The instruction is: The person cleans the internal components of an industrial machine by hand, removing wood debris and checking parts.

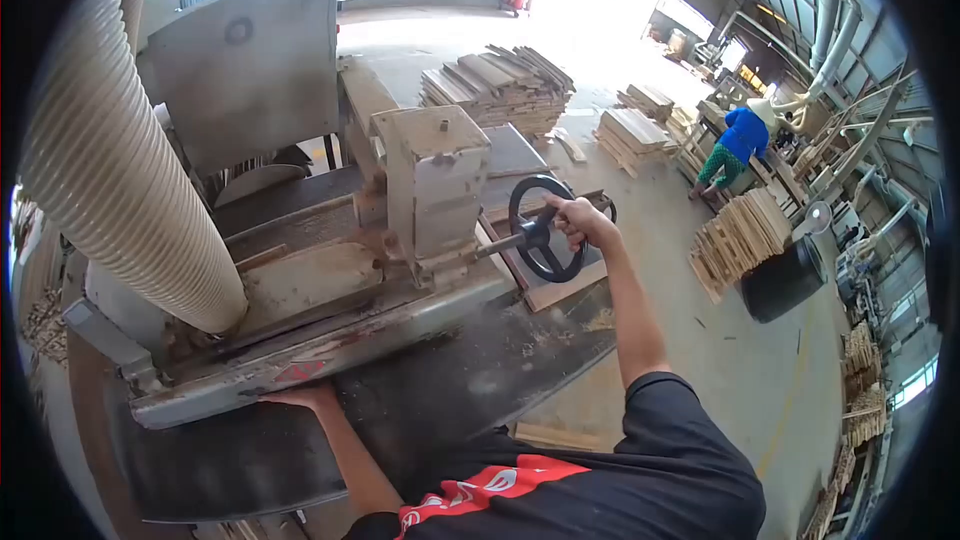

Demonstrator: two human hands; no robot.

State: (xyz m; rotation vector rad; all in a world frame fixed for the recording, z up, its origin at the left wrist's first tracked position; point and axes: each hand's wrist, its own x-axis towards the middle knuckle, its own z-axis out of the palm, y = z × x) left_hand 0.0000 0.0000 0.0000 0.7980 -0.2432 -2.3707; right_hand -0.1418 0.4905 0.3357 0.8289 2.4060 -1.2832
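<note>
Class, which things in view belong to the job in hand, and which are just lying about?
Job in hand:
round black handwheel, right hand on it
grey metal machine, left hand at its lower edge
ribbed cream hose

Apparently lying about:
stacked brown wooden boards
large black rounded container

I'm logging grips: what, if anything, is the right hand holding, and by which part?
The right hand holds the black handwheel by its rim, at the upper right.

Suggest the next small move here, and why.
Probably a slight turn of the handwheel with the right hand: its fingers are curled at the rim, while the left hand reaches partly out of sight under the machine's gray beam, perhaps to feel the gap.
</note>
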